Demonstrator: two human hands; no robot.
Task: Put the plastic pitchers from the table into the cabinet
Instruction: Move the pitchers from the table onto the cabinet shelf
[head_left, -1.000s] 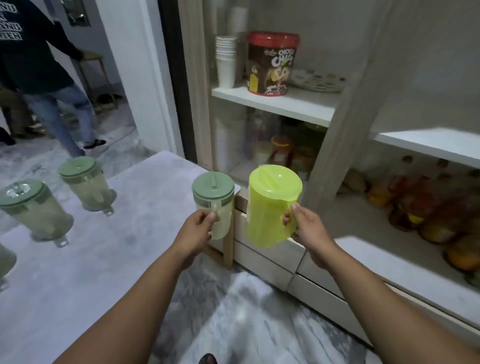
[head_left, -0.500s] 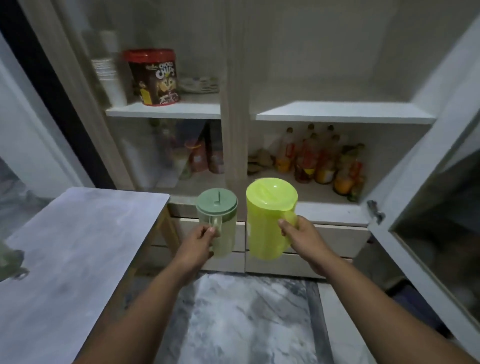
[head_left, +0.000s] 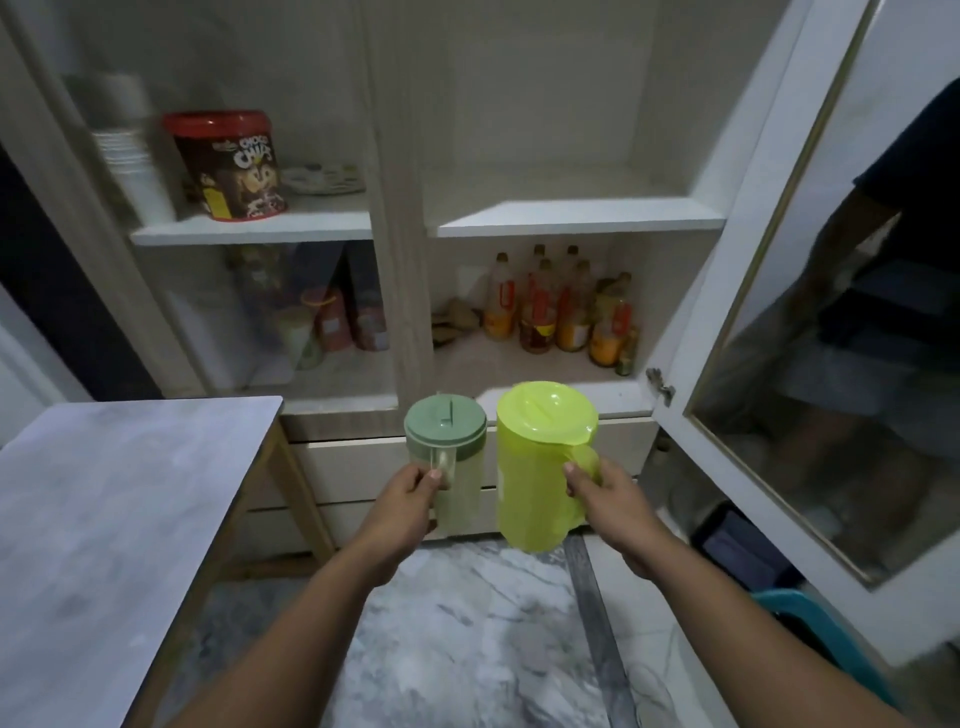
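My left hand grips the handle of a small clear pitcher with a sage-green lid. My right hand holds a taller lime-yellow pitcher by its handle. Both pitchers hang upright side by side in front of the cabinet, level with its drawers and below the lower shelf. The cabinet's right half stands open; its upper right shelf is bare.
The open glass door juts out at the right, reflecting a person. Several bottles fill the lower right shelf. A red cereal tub and stacked cups sit upper left. The grey table is at left.
My view has swung right, from the table with its other pitchers to facing the cabinet squarely. Both hands still carry the same pitchers, now closer to the open right half.
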